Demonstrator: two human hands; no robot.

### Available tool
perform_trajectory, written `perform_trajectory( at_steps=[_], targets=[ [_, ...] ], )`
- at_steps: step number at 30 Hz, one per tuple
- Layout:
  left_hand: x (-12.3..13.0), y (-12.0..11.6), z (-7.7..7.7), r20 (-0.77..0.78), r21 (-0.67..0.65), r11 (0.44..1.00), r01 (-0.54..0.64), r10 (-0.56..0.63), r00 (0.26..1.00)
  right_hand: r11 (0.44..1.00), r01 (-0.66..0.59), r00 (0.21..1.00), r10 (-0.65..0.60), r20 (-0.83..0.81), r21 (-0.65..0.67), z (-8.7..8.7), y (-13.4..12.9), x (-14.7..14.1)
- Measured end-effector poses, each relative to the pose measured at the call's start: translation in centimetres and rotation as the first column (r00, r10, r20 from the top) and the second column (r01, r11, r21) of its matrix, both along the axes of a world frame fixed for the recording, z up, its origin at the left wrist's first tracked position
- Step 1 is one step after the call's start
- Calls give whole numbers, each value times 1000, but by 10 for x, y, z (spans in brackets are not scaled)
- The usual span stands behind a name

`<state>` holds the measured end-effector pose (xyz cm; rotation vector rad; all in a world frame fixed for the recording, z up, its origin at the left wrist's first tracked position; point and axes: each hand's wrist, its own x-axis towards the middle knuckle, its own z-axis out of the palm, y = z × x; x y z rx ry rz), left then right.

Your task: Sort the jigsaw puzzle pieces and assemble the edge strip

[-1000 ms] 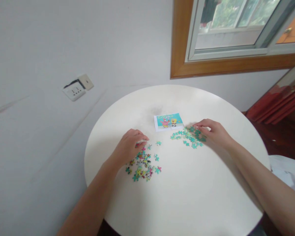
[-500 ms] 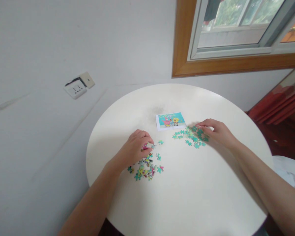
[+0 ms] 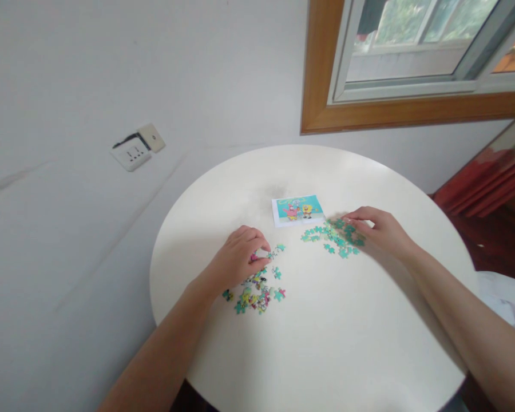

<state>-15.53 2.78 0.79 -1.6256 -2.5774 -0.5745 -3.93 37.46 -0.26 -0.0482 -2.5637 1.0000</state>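
My left hand [image 3: 241, 256] is over the left pile, its thumb and fingertips close around a small pale puzzle piece [image 3: 272, 255] beside a teal piece [image 3: 280, 248]. Below it lie mixed yellow, pink and teal puzzle pieces [image 3: 254, 298]. My right hand [image 3: 380, 228] reaches the upper edge of a pile of mostly green puzzle pieces [image 3: 337, 240]; its thumb and forefinger are pinched together, and what they hold is too small to make out. Between and behind the piles is a picture card [image 3: 298, 210] with cartoon figures on a teal background.
The round white table [image 3: 326, 343] stands against a pale wall [image 3: 223, 68] with a socket [image 3: 131, 153]. A wood-framed window [image 3: 321, 114] is at the upper right. Red curtain [image 3: 489, 177] and white plastic [image 3: 502, 297] are to the right.
My left hand has shifted slightly right, and the pale piece at its fingertips has moved right towards the teal piece. My right hand has hardly moved.
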Motion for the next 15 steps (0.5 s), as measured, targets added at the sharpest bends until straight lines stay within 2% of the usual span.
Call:
perform_trajectory(
  at_steps=[15],
  targets=[
    [9, 10, -3, 14, 48, 998, 35, -36, 999, 1000, 8, 1000, -8, 5, 6, 2, -1, 0]
  ],
)
